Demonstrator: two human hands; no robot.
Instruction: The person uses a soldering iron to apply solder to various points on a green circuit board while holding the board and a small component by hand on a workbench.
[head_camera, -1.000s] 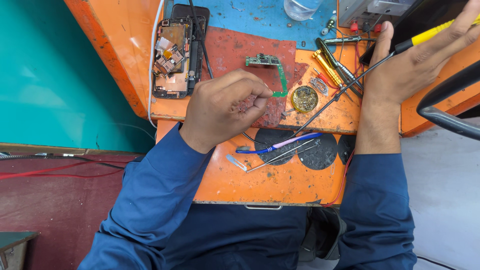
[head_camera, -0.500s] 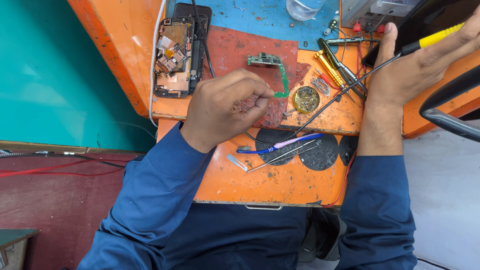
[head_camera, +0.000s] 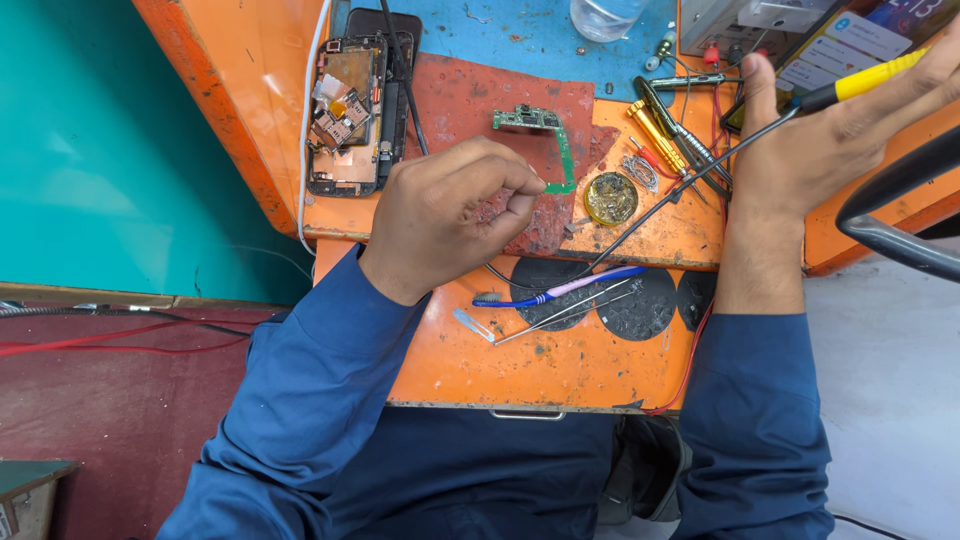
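My left hand (head_camera: 450, 215) rests on the red mat (head_camera: 470, 95), fingers curled, fingertips pinching the lower end of a thin green circuit board (head_camera: 563, 150). The board is L-shaped, and its wider top part lies on the mat. My right hand (head_camera: 820, 140) is raised over the bench's right side, thumb up. It holds a tool with a yellow and black handle (head_camera: 858, 86). A thin black lead (head_camera: 680, 190) runs from the tool down and left across the bench.
An opened phone (head_camera: 345, 115) lies at the far left of the orange bench (head_camera: 560, 365). Also here are a round brass-wool tin (head_camera: 611, 198), yellow-handled screwdrivers (head_camera: 655, 125), a blue and pink toothbrush (head_camera: 560, 290), tweezers (head_camera: 550, 318) and a clear glass (head_camera: 605, 15). A black curved bar (head_camera: 890, 205) stands at right.
My right hand has shifted slightly with the tool and raised its thumb. My left hand stays on the green board.
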